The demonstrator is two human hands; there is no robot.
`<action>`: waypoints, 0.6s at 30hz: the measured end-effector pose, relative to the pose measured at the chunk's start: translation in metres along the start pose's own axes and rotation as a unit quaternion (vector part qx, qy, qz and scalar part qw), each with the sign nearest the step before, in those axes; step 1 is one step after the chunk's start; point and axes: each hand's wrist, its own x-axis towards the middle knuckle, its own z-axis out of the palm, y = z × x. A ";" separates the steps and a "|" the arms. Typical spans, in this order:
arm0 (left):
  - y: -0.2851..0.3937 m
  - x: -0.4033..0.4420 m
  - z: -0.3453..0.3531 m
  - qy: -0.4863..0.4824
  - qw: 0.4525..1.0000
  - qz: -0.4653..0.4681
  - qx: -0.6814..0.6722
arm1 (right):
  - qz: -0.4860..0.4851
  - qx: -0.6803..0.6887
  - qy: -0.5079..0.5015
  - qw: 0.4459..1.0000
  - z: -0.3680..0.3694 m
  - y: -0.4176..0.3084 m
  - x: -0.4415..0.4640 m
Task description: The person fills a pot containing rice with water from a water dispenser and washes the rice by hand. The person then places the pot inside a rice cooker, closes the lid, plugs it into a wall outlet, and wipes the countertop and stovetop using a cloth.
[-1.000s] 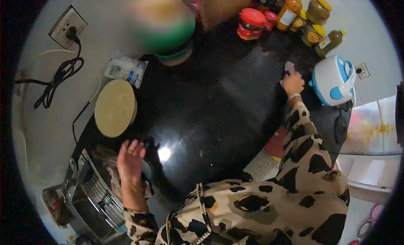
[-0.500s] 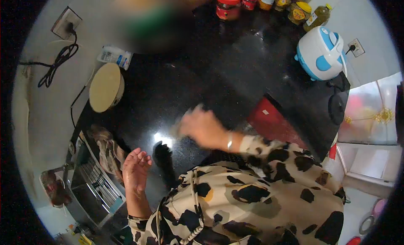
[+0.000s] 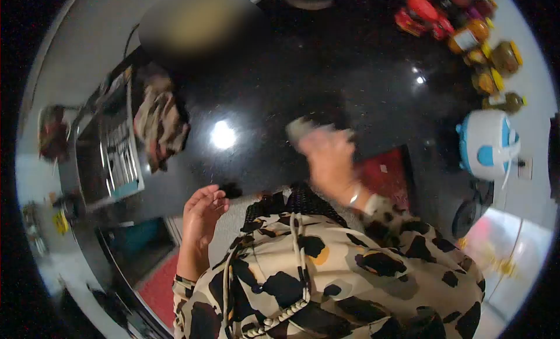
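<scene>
My right hand (image 3: 331,155) is blurred over the black counter (image 3: 262,82), palm down, its fingers closed on a small pale grey-green wiping cloth (image 3: 300,130). The cloth lies at the counter surface, and its exact outline is smeared by motion. My left hand (image 3: 204,211) hovers at the counter's front edge with fingers loosely curled and nothing in it; its dark shadow falls beside it. A bracelet circles my right wrist.
A crumpled brown cloth (image 3: 160,123) lies left, beside the sink with a metal rack (image 3: 119,152). A red mat or board (image 3: 385,176) is at right, near a white-and-blue rice cooker (image 3: 489,143). Several jars (image 3: 487,79) line the back right. A bowl (image 3: 201,21) is blurred at the back left.
The view has turned, shifting the jars and rice cooker rightward and lower. My right hand has swept across the counter with the cloth. My left hand stays near the front edge, fingers more curled.
</scene>
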 end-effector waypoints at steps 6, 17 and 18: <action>-0.013 -0.039 -0.008 0.001 0.999 0.033 0.002 | -0.321 0.255 -0.148 0.900 0.044 -0.117 0.001; -0.094 -0.123 -0.224 0.141 0.984 0.099 -0.052 | -0.067 -0.028 -0.007 0.997 0.100 -0.121 0.000; -0.097 -0.137 -0.240 0.177 0.976 0.100 -0.080 | -0.086 -0.037 -0.003 0.996 0.103 -0.149 0.001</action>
